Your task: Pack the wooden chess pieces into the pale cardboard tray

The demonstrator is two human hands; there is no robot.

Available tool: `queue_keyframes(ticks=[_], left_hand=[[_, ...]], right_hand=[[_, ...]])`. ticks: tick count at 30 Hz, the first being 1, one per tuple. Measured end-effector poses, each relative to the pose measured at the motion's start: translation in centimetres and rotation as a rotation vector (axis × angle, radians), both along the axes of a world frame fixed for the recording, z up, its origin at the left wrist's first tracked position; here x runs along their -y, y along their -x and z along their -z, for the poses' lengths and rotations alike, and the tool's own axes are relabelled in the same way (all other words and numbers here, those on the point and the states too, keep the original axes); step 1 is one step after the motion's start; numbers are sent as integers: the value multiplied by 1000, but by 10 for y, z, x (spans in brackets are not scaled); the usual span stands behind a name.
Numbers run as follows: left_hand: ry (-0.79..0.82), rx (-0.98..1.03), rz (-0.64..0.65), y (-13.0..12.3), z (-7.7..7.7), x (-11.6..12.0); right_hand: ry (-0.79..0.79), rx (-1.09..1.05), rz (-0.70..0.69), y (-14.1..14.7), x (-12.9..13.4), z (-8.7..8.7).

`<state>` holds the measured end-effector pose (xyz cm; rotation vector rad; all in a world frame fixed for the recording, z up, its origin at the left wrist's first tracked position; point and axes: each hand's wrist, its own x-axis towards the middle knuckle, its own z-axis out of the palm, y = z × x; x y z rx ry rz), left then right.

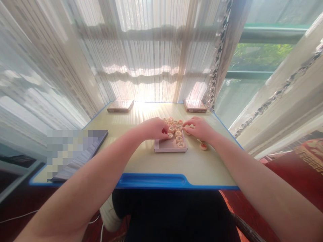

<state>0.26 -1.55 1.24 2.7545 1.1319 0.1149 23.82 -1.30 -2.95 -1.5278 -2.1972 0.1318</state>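
A shallow white box (171, 150) lies on the table, with several round Chinese chess pieces in it. A column of black-marked pieces runs along its right side, down to a horse piece (180, 145) at the near corner. My left hand (159, 128) reaches over the left side, its fingers closed on a Chinese chess piece (170, 135). My right hand (200, 129) is at the box's right edge, thumb and fingertips drawn together; what they grip is too small to tell. Beneath that hand sits a partly covered piece (188, 132).
More pieces (170, 119) cluster beyond the box, and a red-marked piece (203, 146) lies to its right. Flat boxes stand at the back left (120, 106) and back right (195, 106). A dark-edged item (101, 139), partly blurred out, lies left. A blue tray (152, 180) lines the front edge.
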Motion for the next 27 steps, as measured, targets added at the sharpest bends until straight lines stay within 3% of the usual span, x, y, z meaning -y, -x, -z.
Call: queue_keyframes(ticks=[12, 27], left_hand=[[15, -34, -84, -7, -2, 5], [-32, -52, -66, -10, 2, 7]], right_hand=[[14, -12, 26, 2, -1, 0], [21, 8, 16, 2, -3, 3]])
